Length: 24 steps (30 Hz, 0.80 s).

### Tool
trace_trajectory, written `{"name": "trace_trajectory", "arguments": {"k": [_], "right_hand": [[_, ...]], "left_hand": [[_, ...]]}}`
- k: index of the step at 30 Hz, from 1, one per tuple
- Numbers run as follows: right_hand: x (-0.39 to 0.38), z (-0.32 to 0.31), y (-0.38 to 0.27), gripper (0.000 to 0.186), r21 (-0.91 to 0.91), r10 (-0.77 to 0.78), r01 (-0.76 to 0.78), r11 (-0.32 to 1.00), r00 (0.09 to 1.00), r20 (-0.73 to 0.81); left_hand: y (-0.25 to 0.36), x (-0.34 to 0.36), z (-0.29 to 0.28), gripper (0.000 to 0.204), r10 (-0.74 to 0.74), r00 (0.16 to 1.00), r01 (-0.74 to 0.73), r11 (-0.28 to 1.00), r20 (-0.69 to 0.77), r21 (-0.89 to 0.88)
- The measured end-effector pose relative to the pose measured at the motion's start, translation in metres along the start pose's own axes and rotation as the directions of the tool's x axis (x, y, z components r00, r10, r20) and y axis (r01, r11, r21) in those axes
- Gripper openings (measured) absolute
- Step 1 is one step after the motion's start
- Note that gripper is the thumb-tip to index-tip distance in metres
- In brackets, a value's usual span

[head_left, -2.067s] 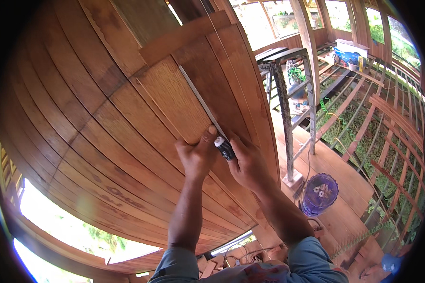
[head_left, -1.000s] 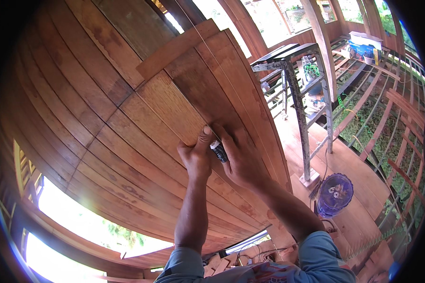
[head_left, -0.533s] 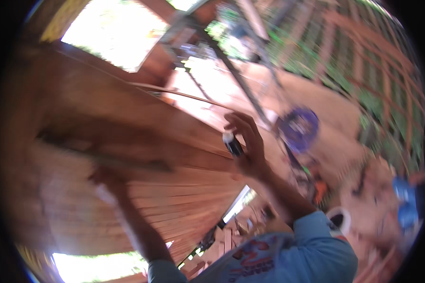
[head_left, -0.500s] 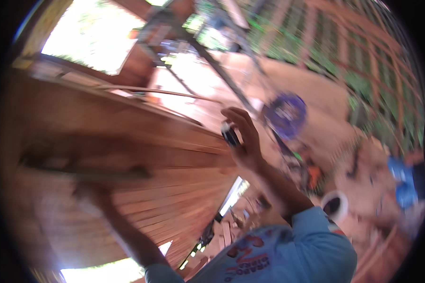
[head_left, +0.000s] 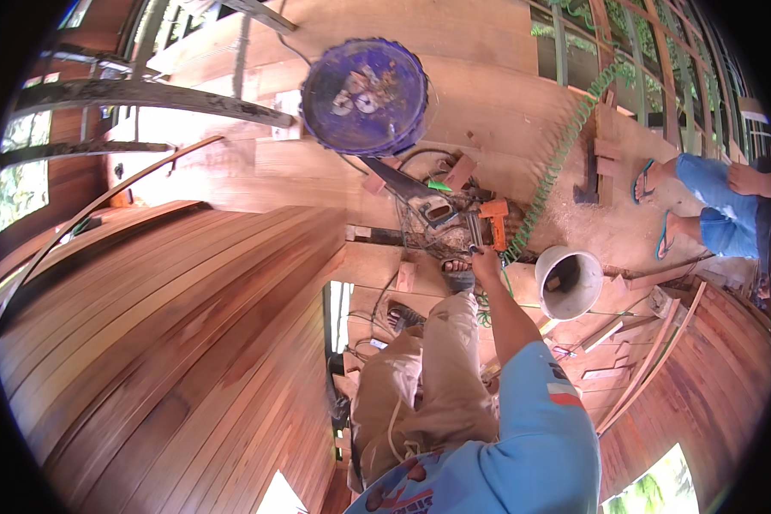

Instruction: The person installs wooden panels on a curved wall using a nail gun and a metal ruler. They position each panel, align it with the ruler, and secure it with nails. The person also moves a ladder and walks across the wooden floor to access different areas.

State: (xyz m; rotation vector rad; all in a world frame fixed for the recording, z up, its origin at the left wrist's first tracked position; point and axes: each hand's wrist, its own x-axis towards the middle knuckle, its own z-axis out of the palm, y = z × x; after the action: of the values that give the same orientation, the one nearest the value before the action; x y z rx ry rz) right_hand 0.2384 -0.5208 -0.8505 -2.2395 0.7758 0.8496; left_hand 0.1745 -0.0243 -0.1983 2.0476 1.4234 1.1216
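My right arm reaches down toward the floor, and my right hand is at the near end of an orange and grey nail gun. Its fingers are too small and partly hidden to show whether they grip anything. A handsaw with a dark handle lies just left of the nail gun, among tangled cords. A green coiled air hose runs from near the nail gun toward the far right. My left hand is out of view.
A purple tub with debris inside stands beyond the saw. A whitish bucket is right of my hand. A plank wall rises on the left. At right is another person in denim shorts. Wood offcuts litter the floor.
My view has swung down and right. My right hand, earlier raised with a small black and silver thing, is now low by the nail gun. My left hand has left the view.
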Motion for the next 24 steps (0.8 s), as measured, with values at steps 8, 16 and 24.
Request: {"name": "trace_trajectory", "arguments": {"k": [8, 16, 24], "right_hand": [[0.155, 0.057, 0.066, 0.061, -0.173, 0.282, -0.317, 0.932, 0.938, -0.202], [0.221, 0.058, 0.099, 0.054, 0.094, 0.371, -0.377, 0.921, 0.925, 0.076], [0.188, 0.049, 0.065, 0.043, -0.148, 0.175, -0.164, 0.975, 0.983, 0.065]], "left_hand": [[-0.056, -0.046, 0.069, 0.044, -0.016, 0.997, 0.004, 0.986, 0.074, 0.164], [-0.047, -0.043, 0.083, 0.044, 0.042, 0.993, -0.066, 0.973, 0.111, 0.223], [-0.013, -0.025, 0.033, 0.043, 0.049, 0.998, -0.054, 0.978, 0.030, 0.203]]}}
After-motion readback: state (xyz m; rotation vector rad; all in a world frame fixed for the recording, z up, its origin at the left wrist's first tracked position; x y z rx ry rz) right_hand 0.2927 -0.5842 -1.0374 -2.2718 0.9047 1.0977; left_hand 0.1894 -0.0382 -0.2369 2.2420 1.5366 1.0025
